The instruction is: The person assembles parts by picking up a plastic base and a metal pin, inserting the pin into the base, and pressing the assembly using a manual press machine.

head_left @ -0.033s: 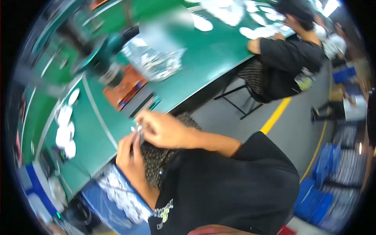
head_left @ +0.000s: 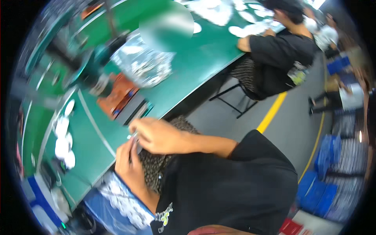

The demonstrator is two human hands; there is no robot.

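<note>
Both my hands meet over the near edge of the green table. A small pale, shiny piece shows between the fingertips, too small and blurred to name. My left hand pinches it from below, fingers pointing up. From the right, my right hand comes over with its fingers curled closed at the same piece. Just beyond the hands sits a grey block beside an orange-brown fixture, under a teal bench machine.
A clear bag of small shiny parts lies on the table. White oval pieces lie at the left. Near my left forearm is a blue crate with white pieces. A co-worker sits at the right; blue bins stand on the floor.
The view has shifted slightly, so the table and co-worker appear a little further left. Both hands remain together at the small piece.
</note>
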